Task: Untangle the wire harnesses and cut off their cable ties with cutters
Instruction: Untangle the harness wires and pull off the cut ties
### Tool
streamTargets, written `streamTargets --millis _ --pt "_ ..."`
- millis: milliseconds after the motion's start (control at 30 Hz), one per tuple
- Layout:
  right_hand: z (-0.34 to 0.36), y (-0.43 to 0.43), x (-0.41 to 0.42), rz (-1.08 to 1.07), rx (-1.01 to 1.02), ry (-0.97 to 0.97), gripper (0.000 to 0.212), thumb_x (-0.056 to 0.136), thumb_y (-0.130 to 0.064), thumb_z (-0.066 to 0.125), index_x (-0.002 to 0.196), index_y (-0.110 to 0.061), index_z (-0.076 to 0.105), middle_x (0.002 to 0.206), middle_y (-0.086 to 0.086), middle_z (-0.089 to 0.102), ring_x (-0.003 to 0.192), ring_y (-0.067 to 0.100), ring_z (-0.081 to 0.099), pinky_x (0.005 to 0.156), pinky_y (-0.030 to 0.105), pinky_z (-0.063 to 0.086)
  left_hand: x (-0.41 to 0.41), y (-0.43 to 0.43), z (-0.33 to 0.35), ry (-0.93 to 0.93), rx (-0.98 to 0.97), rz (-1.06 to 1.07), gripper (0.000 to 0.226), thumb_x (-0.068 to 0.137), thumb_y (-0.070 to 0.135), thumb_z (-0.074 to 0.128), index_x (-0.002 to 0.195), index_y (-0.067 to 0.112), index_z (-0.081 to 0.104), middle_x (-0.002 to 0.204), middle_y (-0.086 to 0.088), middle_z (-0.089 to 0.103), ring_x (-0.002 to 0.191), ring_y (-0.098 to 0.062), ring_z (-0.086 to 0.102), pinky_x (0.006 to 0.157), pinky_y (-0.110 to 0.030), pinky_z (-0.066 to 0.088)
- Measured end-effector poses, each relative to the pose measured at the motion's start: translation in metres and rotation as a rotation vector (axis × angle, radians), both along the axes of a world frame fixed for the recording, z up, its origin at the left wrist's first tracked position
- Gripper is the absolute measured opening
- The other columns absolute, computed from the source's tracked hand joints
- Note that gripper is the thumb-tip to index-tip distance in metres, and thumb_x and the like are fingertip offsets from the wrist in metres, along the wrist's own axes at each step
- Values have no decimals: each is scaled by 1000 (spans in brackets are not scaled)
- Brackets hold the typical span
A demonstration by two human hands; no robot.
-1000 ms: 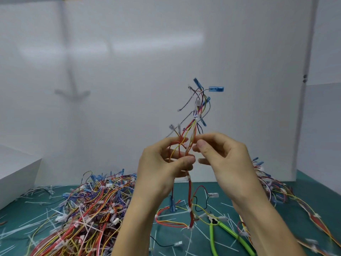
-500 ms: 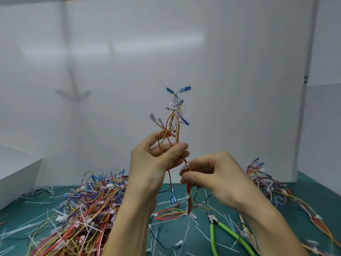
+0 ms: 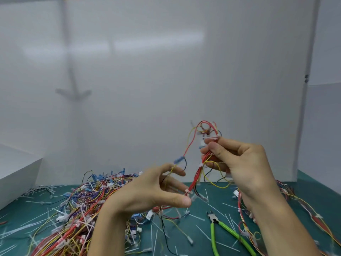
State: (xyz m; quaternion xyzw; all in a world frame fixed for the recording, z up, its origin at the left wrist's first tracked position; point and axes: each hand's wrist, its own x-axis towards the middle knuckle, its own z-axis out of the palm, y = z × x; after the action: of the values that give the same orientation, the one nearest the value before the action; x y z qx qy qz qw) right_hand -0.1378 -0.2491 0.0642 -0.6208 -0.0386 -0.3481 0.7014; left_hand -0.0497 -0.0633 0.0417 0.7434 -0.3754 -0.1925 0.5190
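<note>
Mid-air, right hand (image 3: 239, 163) pinched wire harness (image 3: 198, 174); left hand (image 3: 156, 189) fingers spread loose among its lower wires. Green cutters (image 3: 214, 231) lay on mat (image 3: 199, 215) between wire piles (image 3: 73, 209).

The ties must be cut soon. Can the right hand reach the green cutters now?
Probably not at once: the right hand grips the wire harness. The green cutters lie uncovered on the mat below it, so the path looks free once it lets go.
</note>
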Motion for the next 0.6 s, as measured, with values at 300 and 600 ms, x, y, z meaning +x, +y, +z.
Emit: streamTargets --millis 300,600 --pt "4 -9 -5 -32 107 -44 13 87 -7 65 86 -12 77 74 8 75 64 15 71 56 17 55 10 -1 -11 -140 150 103 8 84 17 78 90 14 75 85 -6 77 78 -14 73 70 -24 56" --pt "7 -12 -13 38 154 -115 16 88 -10 64 95 -13 78 78 9 75 67 15 72 50 14 52 -1 -9 1 73 -385 279 10 91 -6 60 101 -8 57 97 -24 68 87 -33 75 60 -22 57"
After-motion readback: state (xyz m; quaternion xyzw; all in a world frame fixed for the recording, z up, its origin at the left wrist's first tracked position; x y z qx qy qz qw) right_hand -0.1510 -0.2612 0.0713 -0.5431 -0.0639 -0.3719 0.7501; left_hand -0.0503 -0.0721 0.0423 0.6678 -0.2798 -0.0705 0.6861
